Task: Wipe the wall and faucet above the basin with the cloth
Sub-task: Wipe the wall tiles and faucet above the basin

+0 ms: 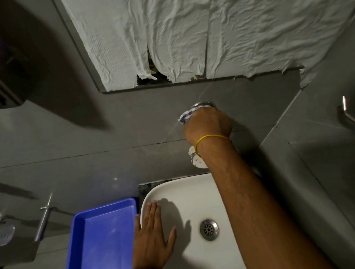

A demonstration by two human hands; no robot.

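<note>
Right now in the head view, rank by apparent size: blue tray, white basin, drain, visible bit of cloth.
1. white basin, partly hidden by the right arm
2. blue tray, cut off by the frame's bottom edge
3. drain and visible part of the cloth look similar; most of the cloth is hidden in the right hand, so I won't rank them.

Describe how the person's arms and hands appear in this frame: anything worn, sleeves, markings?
Both are bare: no gloves or rings that can be seen, and no sleeves in view. The right hand has a thin yellow band around its wrist, and its forearm is uncovered up to the frame edge. The left hand shows nothing worn; its wrist is cut off by the bottom edge.
</note>
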